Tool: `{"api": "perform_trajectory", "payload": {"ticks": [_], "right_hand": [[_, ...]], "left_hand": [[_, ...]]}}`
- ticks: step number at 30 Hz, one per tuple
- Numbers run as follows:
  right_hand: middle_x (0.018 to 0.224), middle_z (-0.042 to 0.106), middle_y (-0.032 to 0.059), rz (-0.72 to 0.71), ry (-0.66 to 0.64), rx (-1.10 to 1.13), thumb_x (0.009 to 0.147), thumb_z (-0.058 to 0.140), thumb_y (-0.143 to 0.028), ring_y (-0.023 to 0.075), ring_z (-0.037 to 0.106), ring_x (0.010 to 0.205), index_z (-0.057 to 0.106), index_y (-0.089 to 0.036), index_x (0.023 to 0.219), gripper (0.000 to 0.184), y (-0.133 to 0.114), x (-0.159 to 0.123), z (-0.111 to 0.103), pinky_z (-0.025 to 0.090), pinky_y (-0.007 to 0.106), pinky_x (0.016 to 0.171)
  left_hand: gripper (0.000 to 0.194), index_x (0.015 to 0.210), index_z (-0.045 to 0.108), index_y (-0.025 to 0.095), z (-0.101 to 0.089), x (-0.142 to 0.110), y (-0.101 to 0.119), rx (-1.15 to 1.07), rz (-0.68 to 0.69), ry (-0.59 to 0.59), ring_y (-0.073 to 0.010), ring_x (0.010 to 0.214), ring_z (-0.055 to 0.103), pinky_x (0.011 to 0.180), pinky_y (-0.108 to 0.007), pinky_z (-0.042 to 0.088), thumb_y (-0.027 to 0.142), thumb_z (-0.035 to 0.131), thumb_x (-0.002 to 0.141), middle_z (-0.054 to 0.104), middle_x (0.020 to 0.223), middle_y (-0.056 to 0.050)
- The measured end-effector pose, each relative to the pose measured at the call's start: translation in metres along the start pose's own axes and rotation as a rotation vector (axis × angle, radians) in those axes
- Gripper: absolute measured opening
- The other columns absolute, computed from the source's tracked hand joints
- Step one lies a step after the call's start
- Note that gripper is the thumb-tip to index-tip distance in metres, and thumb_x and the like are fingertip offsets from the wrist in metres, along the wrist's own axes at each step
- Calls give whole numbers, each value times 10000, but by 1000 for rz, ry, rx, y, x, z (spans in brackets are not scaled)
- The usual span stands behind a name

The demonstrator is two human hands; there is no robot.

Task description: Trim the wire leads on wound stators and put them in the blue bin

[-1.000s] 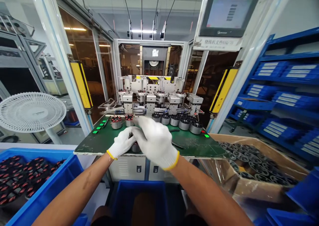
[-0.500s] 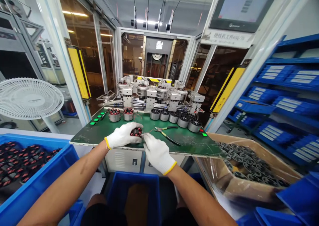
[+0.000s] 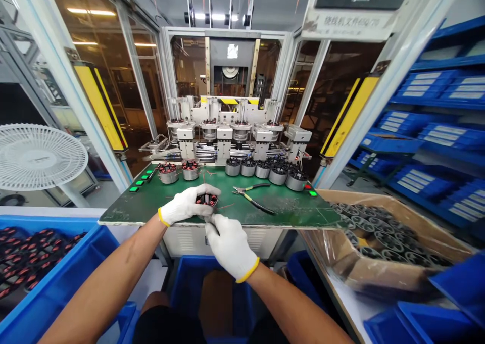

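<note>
Both my hands wear white gloves with yellow cuffs. My left hand is wrapped round a small wound stator with copper-red coils, holding it on the green work table near its front edge. Just below and right of it, my right hand is closed in a pinch at the table's front edge, apparently on a thin wire coming off the stator. The wire itself is too fine to make out clearly.
Pliers lie on the table right of the stator. Rows of stators stand at the table's back before the winding machine. Blue bin of wound stators at left, cardboard box of black cores at right, fan at far left.
My right hand has dropped from over the left hand toward me to the table's front edge. The left hand keeps its hold on the stator. The camera has tilted downward.
</note>
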State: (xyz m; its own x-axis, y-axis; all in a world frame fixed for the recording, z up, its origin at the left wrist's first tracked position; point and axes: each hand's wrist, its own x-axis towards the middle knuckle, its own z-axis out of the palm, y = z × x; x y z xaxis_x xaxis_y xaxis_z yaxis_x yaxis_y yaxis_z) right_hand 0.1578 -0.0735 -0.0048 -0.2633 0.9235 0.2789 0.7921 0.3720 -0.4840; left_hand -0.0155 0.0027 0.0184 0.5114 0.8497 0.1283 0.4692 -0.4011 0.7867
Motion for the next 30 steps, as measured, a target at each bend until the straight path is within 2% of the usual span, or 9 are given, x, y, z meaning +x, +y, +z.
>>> {"api": "perform_trajectory", "payload": {"ticks": [5, 10, 12, 15, 17, 20, 23, 26, 30], "right_hand": [[945, 704, 6, -177, -51, -2, 866, 478, -248, 150, 624, 892, 689, -241, 952, 228, 33, 40, -33, 408, 224, 752], [825, 695, 22, -171, -2, -13, 830, 489, -177, 141, 607, 783, 677, -178, 877, 194, 46, 80, -29, 398, 216, 688], [776, 687, 14, -133, 13, 2, 836, 472, -174, 136, 607, 733, 674, -180, 861, 204, 47, 78, -27, 403, 215, 663], [877, 694, 16, -67, 235, 3, 876, 457, -230, 149, 622, 817, 662, -203, 949, 220, 45, 58, -33, 427, 237, 747], [1045, 669, 22, -159, 336, -10, 876, 481, -249, 153, 607, 945, 612, -216, 1095, 257, 40, 44, -40, 420, 243, 841], [1308, 536, 28, -391, 207, -173, 880, 474, -221, 157, 583, 1018, 546, -230, 1212, 340, 29, 34, -40, 415, 244, 873], [1401, 446, 56, -426, 128, -444, 947, 340, -228, 175, 605, 936, 552, -222, 1225, 350, 28, 35, -28, 436, 280, 784], [1227, 588, 98, -411, 126, -539, 966, 288, -243, 196, 608, 895, 568, -208, 1212, 375, 40, 36, -15, 428, 293, 735], [928, 686, 72, -316, 122, -377, 955, 376, -299, 189, 626, 828, 637, -185, 1084, 312, 58, 37, -9, 431, 278, 751]], "left_hand": [[486, 1142, 569, 180, 5, 1, 3, -22, 25, 58, -224, 994, 573, 900, -336, 466, 312, 615, 677, 620, 1095, -40], [515, 1188, 560, 174, 6, 1, 4, -43, 49, 61, -204, 938, 570, 880, -331, 458, 241, 578, 677, 633, 1053, -36], [517, 1190, 560, 174, 6, 1, 3, -61, 21, 71, -194, 896, 571, 842, -319, 464, 232, 575, 676, 637, 1006, -27], [495, 1170, 574, 186, 7, 1, 2, -84, -12, 72, -201, 915, 574, 856, -327, 458, 237, 594, 678, 638, 1021, -22], [537, 1193, 558, 182, 9, 3, 1, -135, 2, 91, -219, 983, 568, 908, -340, 444, 234, 619, 663, 631, 1084, -32], [652, 1269, 486, 157, 12, 5, 0, -255, 76, 134, -227, 1094, 534, 984, -337, 409, 200, 642, 638, 594, 1193, -56], [671, 1280, 474, 143, 15, 5, 0, -291, 83, 156, -225, 1097, 532, 989, -339, 409, 199, 659, 637, 581, 1207, -71], [646, 1264, 499, 152, 16, 4, 0, -249, 49, 156, -231, 1014, 565, 937, -364, 443, 231, 664, 644, 611, 1130, -62], [608, 1248, 521, 177, 10, 3, 2, -128, 50, 145, -244, 1029, 568, 947, -381, 436, 275, 663, 666, 613, 1143, -54]]}}
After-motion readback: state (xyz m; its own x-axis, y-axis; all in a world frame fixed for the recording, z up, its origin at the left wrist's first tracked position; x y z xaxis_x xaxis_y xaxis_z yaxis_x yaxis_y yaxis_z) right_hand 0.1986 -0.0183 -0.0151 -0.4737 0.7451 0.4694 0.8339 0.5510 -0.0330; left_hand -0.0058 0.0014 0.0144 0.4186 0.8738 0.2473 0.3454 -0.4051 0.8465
